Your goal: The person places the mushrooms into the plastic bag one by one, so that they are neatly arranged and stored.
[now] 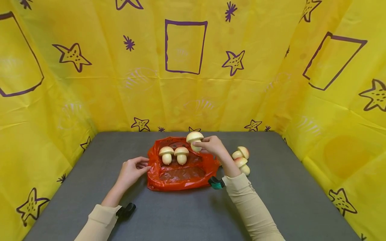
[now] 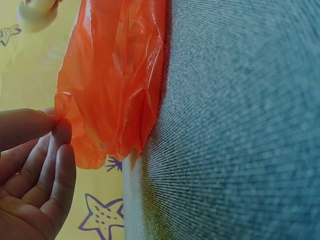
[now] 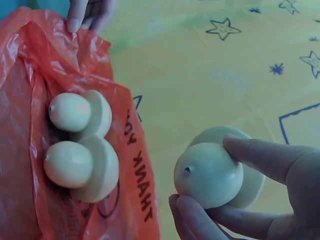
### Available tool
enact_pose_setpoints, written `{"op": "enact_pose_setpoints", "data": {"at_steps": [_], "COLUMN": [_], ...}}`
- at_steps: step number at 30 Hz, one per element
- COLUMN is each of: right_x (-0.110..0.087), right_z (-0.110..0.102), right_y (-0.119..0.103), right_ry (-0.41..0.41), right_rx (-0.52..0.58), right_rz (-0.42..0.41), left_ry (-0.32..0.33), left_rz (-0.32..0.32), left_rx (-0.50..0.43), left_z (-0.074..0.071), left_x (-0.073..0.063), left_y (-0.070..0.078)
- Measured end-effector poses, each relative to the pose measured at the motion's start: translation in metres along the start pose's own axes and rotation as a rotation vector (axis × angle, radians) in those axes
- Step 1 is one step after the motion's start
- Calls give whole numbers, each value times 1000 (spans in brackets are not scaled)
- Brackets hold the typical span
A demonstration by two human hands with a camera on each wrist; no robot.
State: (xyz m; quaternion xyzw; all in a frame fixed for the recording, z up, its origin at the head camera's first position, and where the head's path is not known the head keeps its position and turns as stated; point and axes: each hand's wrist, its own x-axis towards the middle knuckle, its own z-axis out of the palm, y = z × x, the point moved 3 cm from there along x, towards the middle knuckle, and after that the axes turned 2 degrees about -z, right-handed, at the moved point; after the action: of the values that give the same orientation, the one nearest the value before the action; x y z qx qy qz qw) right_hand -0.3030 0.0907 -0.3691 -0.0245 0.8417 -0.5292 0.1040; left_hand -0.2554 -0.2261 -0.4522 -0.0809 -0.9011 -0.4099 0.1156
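Observation:
A red plastic bag [image 1: 181,184] lies spread on the table with its mouth open. Two toy mushrooms, a left one [image 1: 166,155] and a right one [image 1: 181,155], sit side by side in it, caps toward the back. My left hand [image 1: 132,172] pinches the bag's left rim between thumb and fingertips, as the left wrist view also shows. Above the bag's back right part, my right hand [image 1: 212,146] holds another toy mushroom [image 1: 194,138] by its stem. In the right wrist view the thumb and fingers grip that held mushroom [image 3: 210,175] from either side.
Two more toy mushrooms, one behind [image 1: 241,153] and one in front [image 1: 242,165], lie right of the bag, partly behind my right forearm. The grey table [image 1: 169,217] is walled by a yellow patterned cloth [image 1: 181,100] at the back and sides.

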Motion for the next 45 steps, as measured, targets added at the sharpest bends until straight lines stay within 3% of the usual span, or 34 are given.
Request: {"op": "enact_pose_setpoints", "data": {"at_steps": [16,29,38,45], "right_x": [29,40,39,38], "right_z": [18,14,17,18], "right_y": [4,26,36,40], "right_ry": [-7,71,103,169], "right_rx": [154,-40,-69,-243], "right_rz": [62,123,122,110], "left_ry": [-4,-10,-7,-3], "left_rz": [2,-12,-3,-5], "left_rx": [-10,-9,-5,0], "left_z": [0,-1,-1,0], "left_x": [-1,1,0,0], "left_y": [-2,3,2,2]}}
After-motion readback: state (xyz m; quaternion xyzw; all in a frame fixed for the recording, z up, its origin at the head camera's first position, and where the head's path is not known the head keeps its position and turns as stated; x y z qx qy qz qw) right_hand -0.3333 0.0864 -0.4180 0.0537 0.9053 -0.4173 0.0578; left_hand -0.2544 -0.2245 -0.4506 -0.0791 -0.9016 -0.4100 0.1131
